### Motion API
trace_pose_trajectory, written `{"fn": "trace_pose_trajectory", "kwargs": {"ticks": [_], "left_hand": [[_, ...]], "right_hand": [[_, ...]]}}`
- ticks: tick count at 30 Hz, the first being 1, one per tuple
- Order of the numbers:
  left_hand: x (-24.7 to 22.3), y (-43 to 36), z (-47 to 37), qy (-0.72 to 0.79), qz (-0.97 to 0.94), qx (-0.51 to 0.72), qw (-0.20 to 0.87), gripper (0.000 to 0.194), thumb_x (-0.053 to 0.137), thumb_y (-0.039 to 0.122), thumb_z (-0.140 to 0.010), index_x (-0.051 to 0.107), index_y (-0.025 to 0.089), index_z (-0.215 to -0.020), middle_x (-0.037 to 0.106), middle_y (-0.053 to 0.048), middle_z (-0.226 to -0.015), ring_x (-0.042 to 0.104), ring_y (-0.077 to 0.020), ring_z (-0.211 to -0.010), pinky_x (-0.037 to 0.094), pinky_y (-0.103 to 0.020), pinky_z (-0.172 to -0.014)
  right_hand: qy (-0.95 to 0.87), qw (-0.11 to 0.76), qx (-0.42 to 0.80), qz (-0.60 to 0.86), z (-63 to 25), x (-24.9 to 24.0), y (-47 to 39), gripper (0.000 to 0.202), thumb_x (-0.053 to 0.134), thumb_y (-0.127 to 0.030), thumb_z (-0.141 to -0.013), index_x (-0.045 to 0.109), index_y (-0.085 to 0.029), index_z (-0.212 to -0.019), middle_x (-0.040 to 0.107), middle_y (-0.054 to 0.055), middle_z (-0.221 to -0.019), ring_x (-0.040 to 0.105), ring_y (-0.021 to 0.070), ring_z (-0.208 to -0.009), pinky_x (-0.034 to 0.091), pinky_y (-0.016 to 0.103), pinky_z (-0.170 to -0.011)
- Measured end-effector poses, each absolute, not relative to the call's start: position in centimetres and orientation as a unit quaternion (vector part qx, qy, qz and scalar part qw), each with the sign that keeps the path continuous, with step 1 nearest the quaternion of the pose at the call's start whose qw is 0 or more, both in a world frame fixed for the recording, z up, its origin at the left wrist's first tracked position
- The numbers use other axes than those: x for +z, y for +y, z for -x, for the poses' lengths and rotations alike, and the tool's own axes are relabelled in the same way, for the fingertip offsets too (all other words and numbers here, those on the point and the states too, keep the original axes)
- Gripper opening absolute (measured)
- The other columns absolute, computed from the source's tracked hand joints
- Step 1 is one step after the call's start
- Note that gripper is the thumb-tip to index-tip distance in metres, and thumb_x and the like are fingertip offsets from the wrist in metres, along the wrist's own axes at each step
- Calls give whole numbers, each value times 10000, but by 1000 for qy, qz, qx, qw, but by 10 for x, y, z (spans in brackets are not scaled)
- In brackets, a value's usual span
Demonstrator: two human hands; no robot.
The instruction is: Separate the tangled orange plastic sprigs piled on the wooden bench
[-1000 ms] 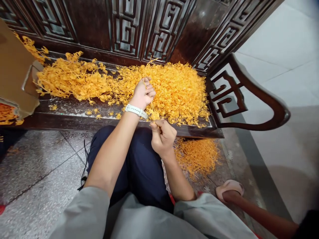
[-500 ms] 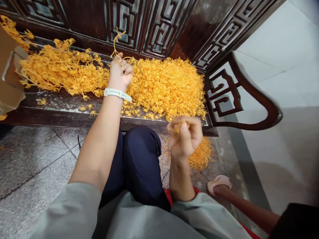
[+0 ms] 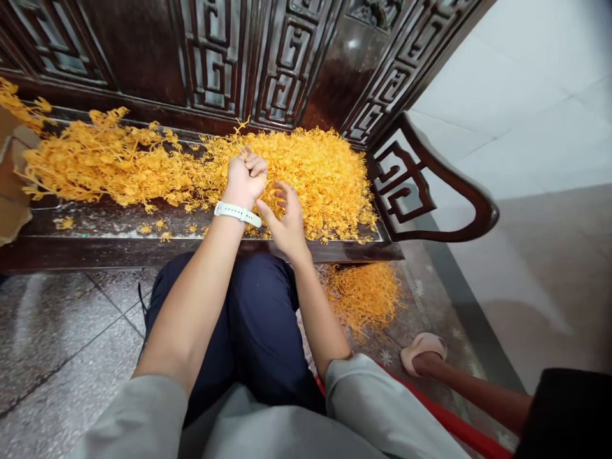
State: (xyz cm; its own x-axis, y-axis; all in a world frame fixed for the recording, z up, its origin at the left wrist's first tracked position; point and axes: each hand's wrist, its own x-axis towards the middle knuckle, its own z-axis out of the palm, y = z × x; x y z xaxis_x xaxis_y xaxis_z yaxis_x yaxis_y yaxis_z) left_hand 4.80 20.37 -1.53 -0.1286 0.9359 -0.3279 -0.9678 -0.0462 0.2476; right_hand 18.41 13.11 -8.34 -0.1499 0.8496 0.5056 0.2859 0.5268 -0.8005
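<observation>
My left hand (image 3: 247, 177), with a pale watch band on its wrist, is closed around a thin orange plastic branch (image 3: 242, 123) whose forked tip sticks up above the fingers. Just right of it, my right hand (image 3: 288, 220) has its thumb and fingers apart, and I see nothing in it. Both hands are over the front of a large heap of small, claw-shaped orange plastic pieces (image 3: 318, 178) on a dark wooden bench (image 3: 95, 252). To the left lies a looser pile of orange branches with such pieces on them (image 3: 105, 162).
A cardboard box (image 3: 13, 178) stands at the bench's left end. The carved armrest (image 3: 440, 185) closes off the right. Thin orange stems (image 3: 366, 296) lie heaped on the floor below. Another person's slippered foot (image 3: 423, 354) is at the lower right.
My right hand has moved from above the bench's front edge up and left, beside my left hand, and its fingers have opened. The camera view has shifted a little.
</observation>
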Motion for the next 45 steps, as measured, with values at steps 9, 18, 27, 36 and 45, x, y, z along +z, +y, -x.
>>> {"fn": "trace_pose_trajectory", "kwargs": {"ticks": [9,18,27,36,45], "left_hand": [[-19,192,-74,358,-241,612,663,293,814,463,-986,721,193,-920,726,-85,-882,671,-158,-736,487,-225,-625],[-20,178,-103,403,-411,538,615,358,718,276,-1051,736,156,-715,756,-85,-829,643,-127,-704,482,-215,-664],[-16,175,-105,365,-243,595,674,480,490,204,-1160,550,174,-684,540,12,-580,538,-89,-511,476,-190,-589],[-13,176,-92,305,-17,566,766,362,401,119,-1122,383,224,-777,365,67,-520,398,-80,-404,309,-183,-442],[10,211,9,218,30,721,657,429,353,204,-1202,358,231,-774,312,87,-463,222,-45,-354,192,-195,-373]], "right_hand": [[-533,650,267,471,-211,-93,154,409,747,-577,-949,703,-172,-919,648,91,-1039,627,187,-977,551,316,-838],[-592,623,303,411,-231,-76,142,349,533,-569,-1095,496,-239,-986,663,44,-948,592,144,-779,511,297,-724],[-591,644,287,391,-211,-87,126,354,526,-540,-1123,497,-233,-951,460,-11,-841,447,138,-723,432,296,-700],[-731,562,170,348,-201,-69,90,172,448,-221,-1133,517,-238,-977,520,1,-840,502,146,-692,395,308,-661],[-747,493,341,287,-224,-52,-14,115,534,-212,-1101,610,-244,-1022,598,10,-799,557,161,-657,465,324,-609]]}}
